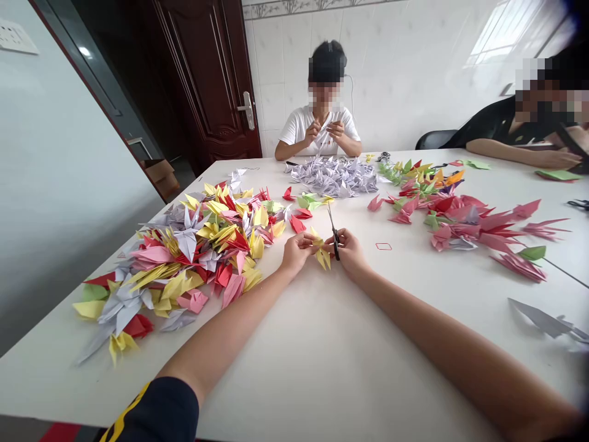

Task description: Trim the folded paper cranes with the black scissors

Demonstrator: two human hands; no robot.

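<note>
Yellow paper crane (321, 256) sits over the white table (322, 368), right of a heaped pile of paper cranes (197, 245). The left hand (297, 253) seems to pinch it; the right hand (348, 252) clenches black-handled scissors (335, 239), whose nearby blades could nick fingers if either hand slips.

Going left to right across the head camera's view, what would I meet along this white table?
Heap of folded coloured paper → left hand → yellow folded paper → right hand with scissors → pink and red folded paper → grey folded paper.
</note>
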